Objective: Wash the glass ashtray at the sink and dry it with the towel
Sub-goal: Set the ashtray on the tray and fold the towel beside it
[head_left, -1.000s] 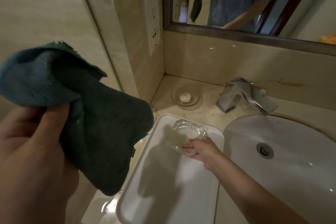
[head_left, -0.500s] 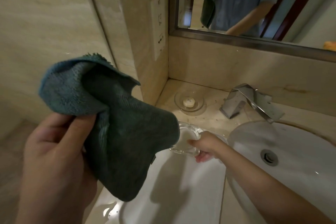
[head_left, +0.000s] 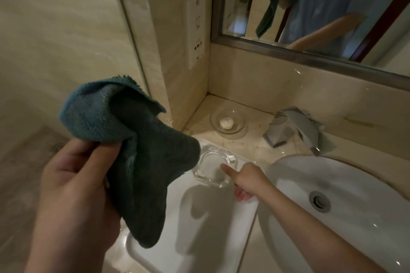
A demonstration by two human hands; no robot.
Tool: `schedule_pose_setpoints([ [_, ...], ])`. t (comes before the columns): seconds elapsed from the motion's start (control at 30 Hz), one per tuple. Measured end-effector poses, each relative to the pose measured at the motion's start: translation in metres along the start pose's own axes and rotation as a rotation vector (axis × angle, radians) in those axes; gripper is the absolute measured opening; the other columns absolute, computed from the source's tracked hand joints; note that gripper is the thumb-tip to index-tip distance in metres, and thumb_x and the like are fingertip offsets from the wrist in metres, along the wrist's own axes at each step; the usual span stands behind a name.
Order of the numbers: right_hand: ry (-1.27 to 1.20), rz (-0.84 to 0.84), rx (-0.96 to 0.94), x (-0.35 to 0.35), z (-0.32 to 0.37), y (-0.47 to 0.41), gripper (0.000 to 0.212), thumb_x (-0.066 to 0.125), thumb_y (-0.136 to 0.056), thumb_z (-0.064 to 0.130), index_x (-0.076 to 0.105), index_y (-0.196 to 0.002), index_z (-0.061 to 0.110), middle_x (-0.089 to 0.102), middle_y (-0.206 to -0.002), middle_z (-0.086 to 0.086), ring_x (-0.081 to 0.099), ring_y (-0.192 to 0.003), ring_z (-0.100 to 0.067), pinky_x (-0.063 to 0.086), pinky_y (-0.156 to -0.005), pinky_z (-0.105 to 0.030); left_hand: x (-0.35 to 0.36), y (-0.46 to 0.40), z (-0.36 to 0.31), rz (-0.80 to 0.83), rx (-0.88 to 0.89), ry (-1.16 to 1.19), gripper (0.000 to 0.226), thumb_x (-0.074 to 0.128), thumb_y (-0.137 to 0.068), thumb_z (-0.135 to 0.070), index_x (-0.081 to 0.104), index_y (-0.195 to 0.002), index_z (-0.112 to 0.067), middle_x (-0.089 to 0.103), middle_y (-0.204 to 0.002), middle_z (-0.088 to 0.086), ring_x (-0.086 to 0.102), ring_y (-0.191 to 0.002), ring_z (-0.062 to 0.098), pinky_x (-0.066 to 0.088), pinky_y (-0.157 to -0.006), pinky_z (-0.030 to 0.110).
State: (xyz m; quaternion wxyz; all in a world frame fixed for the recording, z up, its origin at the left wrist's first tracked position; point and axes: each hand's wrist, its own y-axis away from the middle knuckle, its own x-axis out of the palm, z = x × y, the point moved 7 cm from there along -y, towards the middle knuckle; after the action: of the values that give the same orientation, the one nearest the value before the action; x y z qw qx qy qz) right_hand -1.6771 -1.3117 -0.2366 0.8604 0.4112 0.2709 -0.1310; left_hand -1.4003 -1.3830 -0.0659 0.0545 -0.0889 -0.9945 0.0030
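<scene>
Over white tray [head_left: 199, 235], R hand [head_left: 246, 180] pinches faceted glass ashtray [head_left: 214, 167]; L hand [head_left: 75, 190] clutches fuzzy towel [head_left: 133, 150].

A shallow clear glass soap dish [head_left: 228, 123] sits in the back corner of the beige stone counter [head_left: 253, 146], with a small round white soap [head_left: 226, 122] in its middle. Well to its right stands an angular chrome faucet [head_left: 297, 131]. A white rectangular ceramic tray [head_left: 199, 239] lies on the counter nearer the front edge. A white wall socket plate [head_left: 196, 29] is set into the tiled side wall, and a metal-framed mirror [head_left: 310, 53] runs above the backsplash.
</scene>
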Motion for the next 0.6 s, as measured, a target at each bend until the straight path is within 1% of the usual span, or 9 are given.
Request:
schedule_pose_setpoints([
  [0.07, -0.100, -0.005, -0.085, -0.020, 0.007, 0.021, 0.062, 0.043, -0.085, 0.061, 0.060, -0.070, 0.004, 0.067, -0.061, -0.010, 0.069, -0.060, -0.025, 0.057, -0.061, -0.031, 0.027, 0.011, -0.017, 0.062, 0.028, 0.027, 0.054, 0.073, -0.058, -0.047, 0.065, -0.102, -0.016, 0.067, -0.103, 0.015, 0.064, -0.100, 0.037, 0.048, -0.078, 0.066],
  [0.13, -0.258, 0.064, -0.257, -0.039, 0.023, 0.051, 0.048, 0.038, -0.089, 0.056, 0.062, -0.086, 0.015, 0.070, -0.077, -0.004, 0.070, -0.074, -0.017, 0.057, -0.075, -0.035, 0.051, 0.020, -0.023, 0.108, 0.025, 0.096, 0.025, 0.070, -0.056, -0.035, 0.072, -0.078, -0.021, 0.072, -0.074, 0.000, 0.069, -0.074, 0.017, 0.057, -0.064, 0.044],
  [0.17, -0.314, 0.142, -0.364, -0.046, 0.033, 0.071, 0.040, 0.035, -0.088, 0.056, 0.060, -0.094, 0.026, 0.070, -0.089, 0.001, 0.068, -0.085, -0.011, 0.054, -0.085, -0.036, 0.067, 0.028, -0.025, 0.132, -0.021, 0.184, 0.020, 0.068, -0.051, -0.032, 0.073, -0.067, -0.021, 0.070, -0.064, -0.003, 0.068, -0.061, 0.011, 0.057, -0.056, 0.032],
  [0.23, -0.418, 0.316, -0.540, -0.058, 0.044, 0.114, 0.037, 0.034, -0.077, 0.071, 0.054, -0.101, 0.052, 0.066, -0.108, 0.015, 0.061, -0.107, -0.007, 0.048, -0.096, -0.033, 0.100, 0.043, -0.033, 0.240, -0.077, 0.342, 0.030, 0.074, -0.036, -0.035, 0.073, -0.062, -0.020, 0.069, -0.057, -0.002, 0.066, -0.052, 0.009, 0.054, -0.052, 0.022],
  [0.3, -0.602, 0.467, -0.613, -0.071, 0.047, 0.151, 0.056, 0.048, -0.050, 0.086, 0.057, -0.096, 0.056, 0.070, -0.096, 0.023, 0.064, -0.101, -0.003, 0.053, -0.083, -0.021, 0.122, 0.057, -0.035, 0.283, -0.149, 0.387, 0.031, 0.074, -0.031, -0.032, 0.073, -0.059, -0.020, 0.069, -0.056, -0.001, 0.066, -0.050, 0.010, 0.053, -0.049, 0.021],
  [0.37, -0.788, 0.539, -0.654, -0.085, 0.044, 0.169, 0.077, 0.065, -0.032, 0.081, 0.059, -0.100, 0.045, 0.073, -0.084, 0.020, 0.069, -0.085, -0.003, 0.054, -0.067, -0.018, 0.139, 0.068, -0.031, 0.356, -0.199, 0.438, 0.024, 0.071, -0.033, -0.026, 0.073, -0.056, -0.021, 0.069, -0.054, 0.000, 0.065, -0.047, 0.010, 0.052, -0.045, 0.019],
  [0.43, -0.867, 0.549, -0.720, -0.101, 0.045, 0.179, 0.085, 0.073, -0.039, 0.071, 0.057, -0.116, 0.039, 0.073, -0.100, 0.013, 0.068, -0.094, -0.006, 0.055, -0.072, -0.021, 0.156, 0.083, -0.031, 0.445, -0.229, 0.462, 0.026, 0.075, -0.033, -0.025, 0.075, -0.059, -0.020, 0.071, -0.058, 0.002, 0.068, -0.052, 0.012, 0.055, -0.048, 0.021],
  [0.5, -0.874, 0.503, -0.828, -0.117, 0.047, 0.188, 0.073, 0.078, -0.052, 0.053, 0.059, -0.120, 0.037, 0.071, -0.110, 0.008, 0.065, -0.103, -0.012, 0.053, -0.078, -0.022, 0.170, 0.090, -0.028, 0.561, -0.264, 0.532, 0.033, 0.080, -0.037, -0.025, 0.076, -0.069, -0.017, 0.074, -0.069, 0.007, 0.071, -0.064, 0.018, 0.058, -0.056, 0.026],
  [0.6, -0.744, 0.179, -0.980, -0.150, 0.045, 0.207, 0.040, 0.081, -0.053, 0.041, 0.073, -0.091, 0.032, 0.073, -0.089, 0.010, 0.067, -0.089, -0.006, 0.052, -0.073, -0.017, 0.190, 0.108, -0.037, 0.752, -0.332, 0.648, 0.039, 0.079, -0.056, -0.026, 0.074, -0.088, -0.003, 0.073, -0.089, 0.020, 0.070, -0.086, 0.025, 0.056, -0.073, 0.028],
])
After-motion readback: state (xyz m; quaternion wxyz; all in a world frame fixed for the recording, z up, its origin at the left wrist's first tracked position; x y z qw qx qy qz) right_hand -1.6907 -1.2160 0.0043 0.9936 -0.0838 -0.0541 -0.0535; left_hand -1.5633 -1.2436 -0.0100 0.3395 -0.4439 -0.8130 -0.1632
